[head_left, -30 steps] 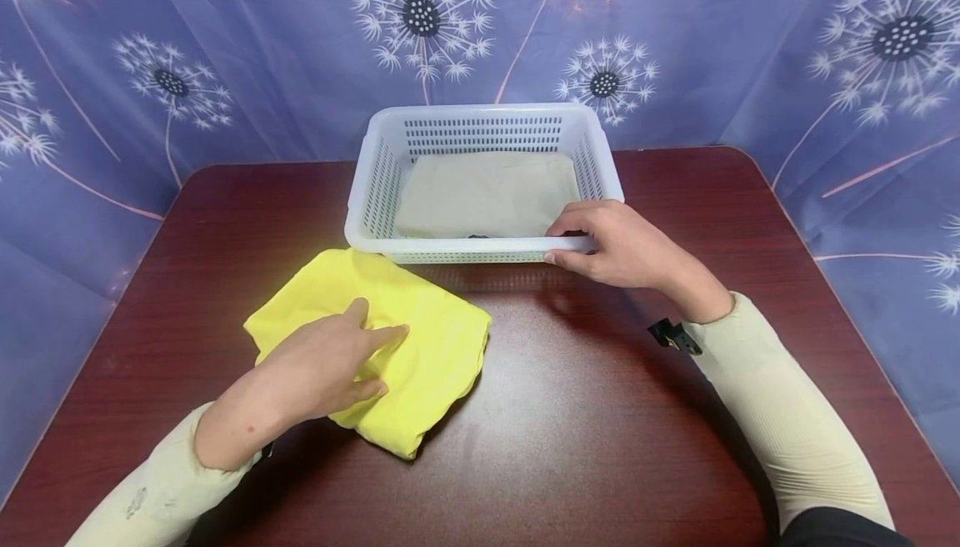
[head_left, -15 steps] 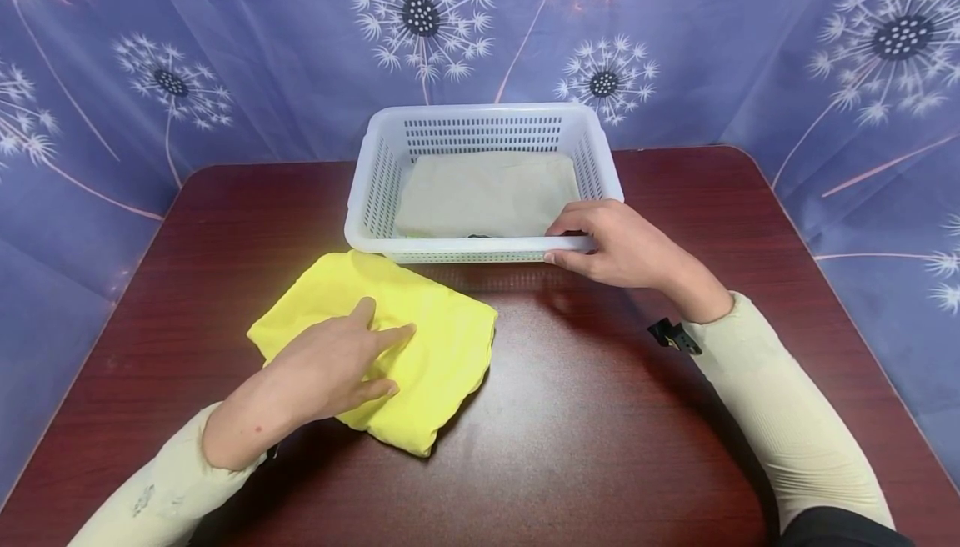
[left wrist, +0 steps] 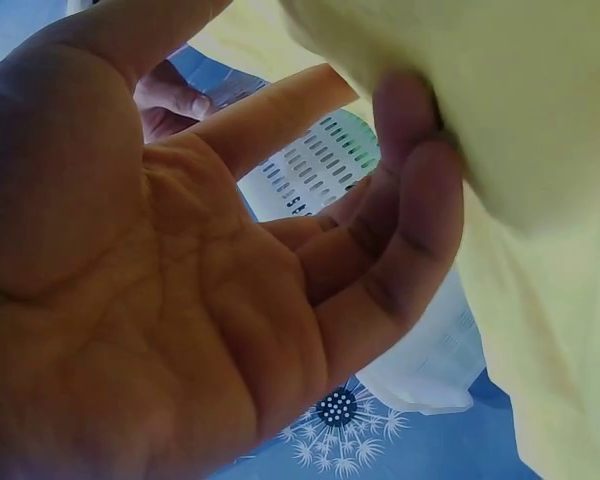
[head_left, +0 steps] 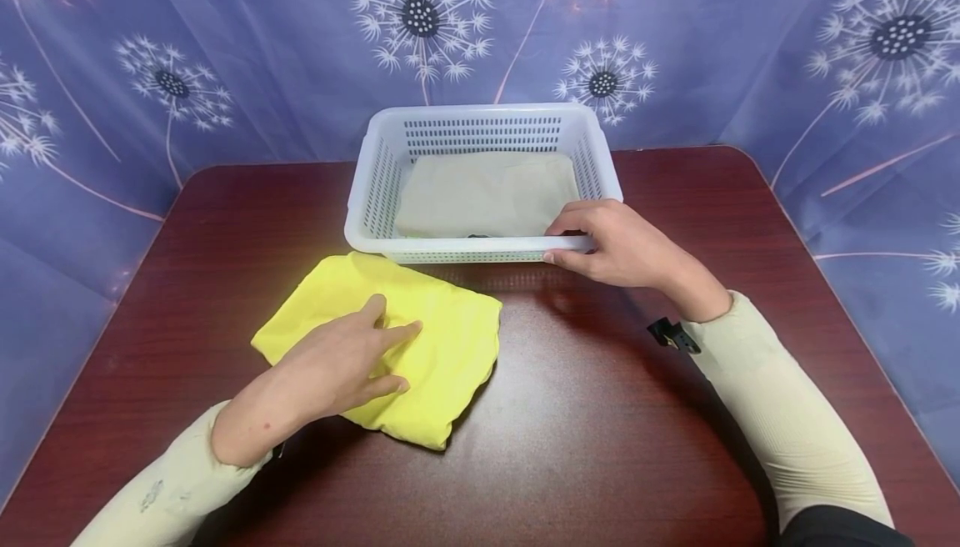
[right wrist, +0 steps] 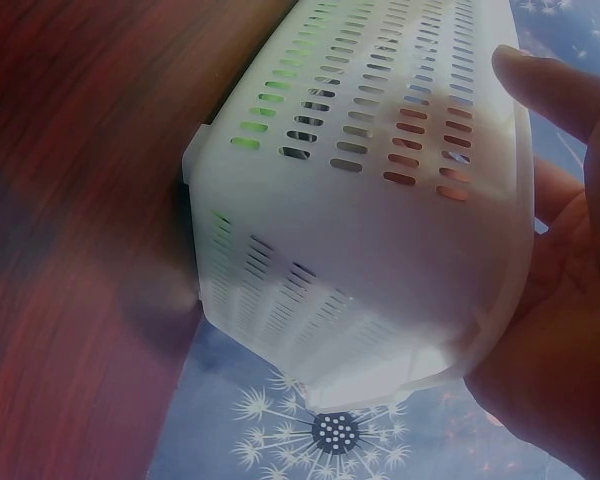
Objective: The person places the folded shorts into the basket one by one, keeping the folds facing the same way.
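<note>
A folded yellow cloth (head_left: 450, 334) lies aslant on the table in front of the basket's left corner. My left hand (head_left: 337, 363) rests on it with spread fingers; in the left wrist view the bent fingertips (left wrist: 410, 110) press against the fabric. The white perforated plastic basket (head_left: 427, 245) stands upright at the back of the table. My right hand (head_left: 622, 247) grips its front rim near the right corner, thumb outside and fingers inside. A flat, folded pale grey cloth (head_left: 487, 188) lies in the basket, with a small dark patch showing beside its front edge.
The dark red wooden table (head_left: 570, 430) carries the basket and the yellow cloth. A blue curtain (head_left: 285, 47) with dandelion prints hangs close behind the table and along both sides. Green shows through the basket's slots in the right wrist view.
My left hand has slid slightly to the right, and the yellow cloth has shifted right and turned a little with it. The right hand and the basket hold still.
</note>
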A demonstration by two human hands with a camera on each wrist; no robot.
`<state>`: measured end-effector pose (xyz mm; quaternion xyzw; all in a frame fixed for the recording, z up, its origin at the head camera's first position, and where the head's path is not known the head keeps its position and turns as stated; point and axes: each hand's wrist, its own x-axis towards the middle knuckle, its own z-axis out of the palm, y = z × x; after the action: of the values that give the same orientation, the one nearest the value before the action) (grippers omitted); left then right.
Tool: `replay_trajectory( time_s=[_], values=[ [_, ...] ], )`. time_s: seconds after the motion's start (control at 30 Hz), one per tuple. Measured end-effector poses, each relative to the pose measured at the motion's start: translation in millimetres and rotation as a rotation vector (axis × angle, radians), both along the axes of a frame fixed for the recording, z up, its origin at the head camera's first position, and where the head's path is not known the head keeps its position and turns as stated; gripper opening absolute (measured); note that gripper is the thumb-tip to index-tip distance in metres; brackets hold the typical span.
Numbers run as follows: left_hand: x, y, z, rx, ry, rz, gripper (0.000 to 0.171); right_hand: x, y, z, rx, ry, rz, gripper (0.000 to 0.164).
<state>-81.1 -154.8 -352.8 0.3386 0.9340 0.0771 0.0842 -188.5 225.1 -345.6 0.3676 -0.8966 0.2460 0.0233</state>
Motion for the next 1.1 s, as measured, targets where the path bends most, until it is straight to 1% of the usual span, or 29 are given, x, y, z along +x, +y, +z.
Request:
replay_trajectory(
  time_s=[0.1, 0.23, 0.3, 0.47, 0.63, 0.83, 1.1],
  values=[
    [0.3, -0.2, -1.5, 0.012, 0.036, -0.009, 0.063, -0.2, -0.1, 0.1, -0.001, -0.002, 0.002, 0.010],
    [0.4, -1.2, -4.3, 0.029, 0.109, -0.044, 0.061, -0.4, -0.3, 0.2, -0.002, 0.000, 0.004, 0.010],
    [0.1, -1.8, -5.0, 0.036, 0.117, -0.066, 0.061, -0.4, -0.3, 0.1, -0.001, 0.002, 0.003, 0.010],
    [0.0, -2.3, -5.3, 0.028, 0.082, -0.081, 0.064, -0.3, -0.4, -0.2, 0.002, 0.006, 0.002, 0.011],
    [0.2, -1.3, -4.8, 0.009, 0.058, -0.068, 0.066, -0.1, -0.5, -0.3, 0.004, 0.002, -0.003, 0.011],
    [0.5, -0.3, -3.0, -0.011, 0.009, -0.037, 0.066, 0.1, -0.4, -0.6, 0.007, 0.004, -0.002, 0.011],
    [-0.2, -0.2, -2.8, -0.024, 0.004, -0.034, 0.065, 0.0, -0.6, -0.7, 0.011, 0.002, -0.003, 0.011]
  ],
)
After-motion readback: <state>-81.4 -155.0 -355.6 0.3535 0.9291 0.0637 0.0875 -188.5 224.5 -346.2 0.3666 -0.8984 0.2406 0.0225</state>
